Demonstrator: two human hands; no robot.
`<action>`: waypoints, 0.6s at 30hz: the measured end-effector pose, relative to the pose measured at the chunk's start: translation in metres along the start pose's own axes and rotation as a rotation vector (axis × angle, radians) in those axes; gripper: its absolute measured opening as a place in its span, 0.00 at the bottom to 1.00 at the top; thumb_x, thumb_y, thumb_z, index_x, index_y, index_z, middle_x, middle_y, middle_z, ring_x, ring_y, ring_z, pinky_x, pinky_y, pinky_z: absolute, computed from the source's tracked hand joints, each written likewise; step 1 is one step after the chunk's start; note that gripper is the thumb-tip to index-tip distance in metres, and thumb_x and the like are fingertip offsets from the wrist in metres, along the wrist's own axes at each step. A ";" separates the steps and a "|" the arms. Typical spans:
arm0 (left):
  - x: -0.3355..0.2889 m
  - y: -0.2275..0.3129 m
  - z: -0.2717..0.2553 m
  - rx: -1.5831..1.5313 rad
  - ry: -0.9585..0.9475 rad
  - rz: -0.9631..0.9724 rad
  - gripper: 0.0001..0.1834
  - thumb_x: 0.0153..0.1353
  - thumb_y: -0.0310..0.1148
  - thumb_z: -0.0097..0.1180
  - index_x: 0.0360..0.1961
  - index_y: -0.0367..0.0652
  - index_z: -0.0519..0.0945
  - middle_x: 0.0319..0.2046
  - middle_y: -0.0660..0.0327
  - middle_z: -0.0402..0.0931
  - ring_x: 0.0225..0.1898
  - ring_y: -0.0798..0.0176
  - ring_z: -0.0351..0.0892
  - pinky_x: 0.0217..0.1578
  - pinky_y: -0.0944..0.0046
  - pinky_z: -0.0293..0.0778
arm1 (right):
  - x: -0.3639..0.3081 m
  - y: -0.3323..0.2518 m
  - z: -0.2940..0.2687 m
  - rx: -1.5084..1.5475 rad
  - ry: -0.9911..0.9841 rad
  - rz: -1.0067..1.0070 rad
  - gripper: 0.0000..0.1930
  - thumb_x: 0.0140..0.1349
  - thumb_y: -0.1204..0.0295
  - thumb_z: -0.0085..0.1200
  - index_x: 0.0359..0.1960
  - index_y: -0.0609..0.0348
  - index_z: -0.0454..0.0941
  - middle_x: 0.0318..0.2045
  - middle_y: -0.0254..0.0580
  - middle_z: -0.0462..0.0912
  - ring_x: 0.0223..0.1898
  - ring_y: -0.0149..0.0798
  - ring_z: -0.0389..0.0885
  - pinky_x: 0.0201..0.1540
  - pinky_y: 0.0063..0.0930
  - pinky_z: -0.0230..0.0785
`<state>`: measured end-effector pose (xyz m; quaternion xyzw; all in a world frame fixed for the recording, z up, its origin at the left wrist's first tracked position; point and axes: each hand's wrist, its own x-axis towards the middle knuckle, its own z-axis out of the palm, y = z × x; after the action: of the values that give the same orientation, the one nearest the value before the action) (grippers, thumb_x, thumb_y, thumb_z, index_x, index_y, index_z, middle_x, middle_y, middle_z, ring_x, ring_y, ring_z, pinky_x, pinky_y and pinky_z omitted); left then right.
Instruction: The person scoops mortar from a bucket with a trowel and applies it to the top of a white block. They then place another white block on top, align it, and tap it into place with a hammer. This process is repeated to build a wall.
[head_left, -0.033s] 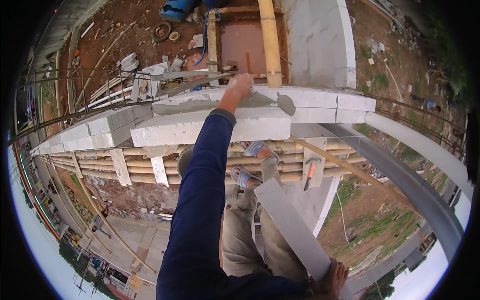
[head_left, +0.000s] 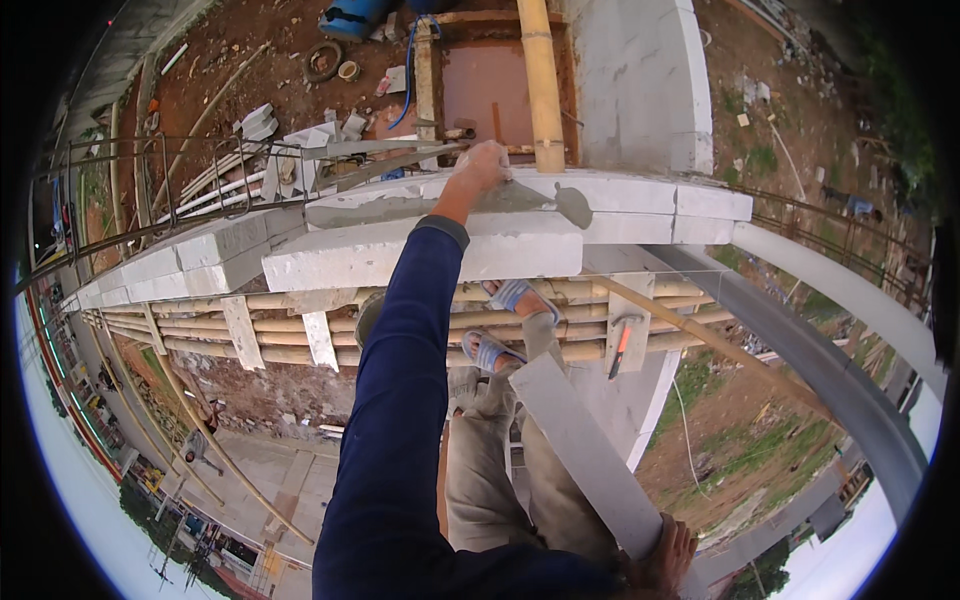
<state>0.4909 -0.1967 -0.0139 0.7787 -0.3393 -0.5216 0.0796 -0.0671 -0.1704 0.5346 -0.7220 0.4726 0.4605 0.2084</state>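
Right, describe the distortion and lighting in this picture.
In the head view, the gray beam bows near the rim; soft light casts no obvious hard shadows; the sky looks pale, nearly featureless; the right hand looks dimmer than the left hand.

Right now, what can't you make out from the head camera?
All in the head view:
Left hand: fingertips and whatever may be under them, hidden by the back of the hand.
Grey slab: near end, partly covered by the right hand.
Grey round thing: its rest and what it is, behind the blue sleeve.
Blue barrel: cut off by the upper edge.
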 end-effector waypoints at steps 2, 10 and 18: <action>-0.021 0.003 -0.017 -0.141 0.452 -0.068 0.40 0.61 0.47 0.73 0.73 0.52 0.74 0.78 0.50 0.64 0.76 0.43 0.65 0.72 0.34 0.65 | 0.002 -0.007 0.000 -0.004 0.062 -0.041 0.47 0.50 0.48 0.69 0.71 0.54 0.66 0.57 0.53 0.77 0.61 0.62 0.73 0.62 0.62 0.63; -0.206 -0.033 -0.003 -0.073 1.056 -0.521 0.55 0.68 0.45 0.67 0.83 0.30 0.47 0.84 0.37 0.41 0.84 0.34 0.42 0.78 0.27 0.45 | 0.012 -0.025 -0.020 -0.117 0.214 -0.166 0.50 0.36 0.60 0.80 0.64 0.61 0.67 0.51 0.54 0.77 0.59 0.63 0.74 0.61 0.59 0.63; -0.310 -0.077 0.063 -0.339 0.838 -0.751 0.76 0.53 0.70 0.74 0.82 0.25 0.46 0.83 0.29 0.37 0.84 0.28 0.39 0.80 0.31 0.41 | -0.003 -0.086 -0.112 -0.165 0.228 -0.239 0.52 0.36 0.59 0.82 0.66 0.65 0.68 0.56 0.58 0.76 0.61 0.66 0.73 0.65 0.63 0.62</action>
<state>0.4008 0.0660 0.1563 0.9617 0.1084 -0.2090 0.1403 0.0601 -0.2113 0.5801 -0.8351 0.3645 0.3848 0.1471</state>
